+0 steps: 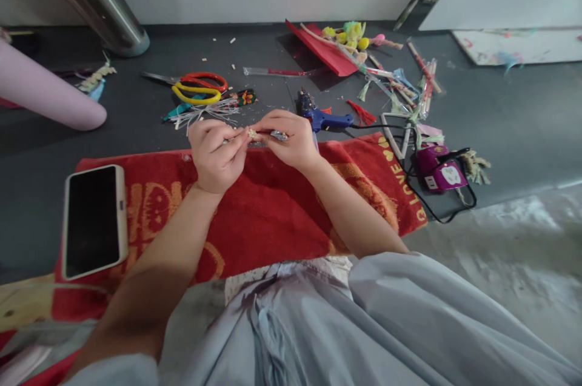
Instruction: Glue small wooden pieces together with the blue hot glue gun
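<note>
My left hand and my right hand meet above the far edge of a red towel. Between their fingertips they pinch a small pale craft piece with a thin silvery stick running into the right hand. What the piece is exactly is too small to tell. Both hands have their fingers closed on it. A blue glue gun lies on the dark floor just beyond my right hand.
A phone lies on the towel's left end. Red and yellow scissors and tassels lie ahead. A purple device with a black cord sits right. Red paper, pom-poms and sticks lie farther back. A metal post and pink roll stand left.
</note>
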### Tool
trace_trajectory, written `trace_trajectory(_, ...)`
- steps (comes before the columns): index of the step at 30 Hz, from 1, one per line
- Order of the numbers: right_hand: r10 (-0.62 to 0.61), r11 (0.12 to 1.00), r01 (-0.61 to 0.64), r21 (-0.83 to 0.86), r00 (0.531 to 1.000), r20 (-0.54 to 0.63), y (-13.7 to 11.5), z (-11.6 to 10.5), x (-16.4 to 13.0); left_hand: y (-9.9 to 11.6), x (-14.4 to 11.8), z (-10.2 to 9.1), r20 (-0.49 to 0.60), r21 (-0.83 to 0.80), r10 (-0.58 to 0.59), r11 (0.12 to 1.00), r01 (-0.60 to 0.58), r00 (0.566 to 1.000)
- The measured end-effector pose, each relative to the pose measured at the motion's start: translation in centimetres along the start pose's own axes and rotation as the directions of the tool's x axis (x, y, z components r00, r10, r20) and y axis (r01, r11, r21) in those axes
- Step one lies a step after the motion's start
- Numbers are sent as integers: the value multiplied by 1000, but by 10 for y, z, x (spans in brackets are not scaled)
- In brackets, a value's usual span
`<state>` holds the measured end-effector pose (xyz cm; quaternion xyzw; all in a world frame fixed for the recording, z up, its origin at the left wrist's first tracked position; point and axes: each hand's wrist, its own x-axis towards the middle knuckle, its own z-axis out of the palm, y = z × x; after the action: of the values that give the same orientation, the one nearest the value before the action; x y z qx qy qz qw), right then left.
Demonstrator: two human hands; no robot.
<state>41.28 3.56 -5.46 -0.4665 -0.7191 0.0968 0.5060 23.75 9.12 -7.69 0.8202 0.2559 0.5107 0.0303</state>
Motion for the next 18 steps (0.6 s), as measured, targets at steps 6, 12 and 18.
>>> trace_trajectory(6, -58, 998, 58, -18, 998, -13, 0, 1, 0, -1, -1, 1, -5, -53, -39, 998, 39, 999)
trace_trajectory(12, -44, 999, 44, -15, 998, -34, -1, 4, -2, 2, 1, 1, -80, -108, -85, 991, 76, 993)
trace_trajectory(18, -46, 999, 46, -20, 998, -37, 1, 5, -3, 3, 0, 0, -79, -191, -74, 980, 58, 994)
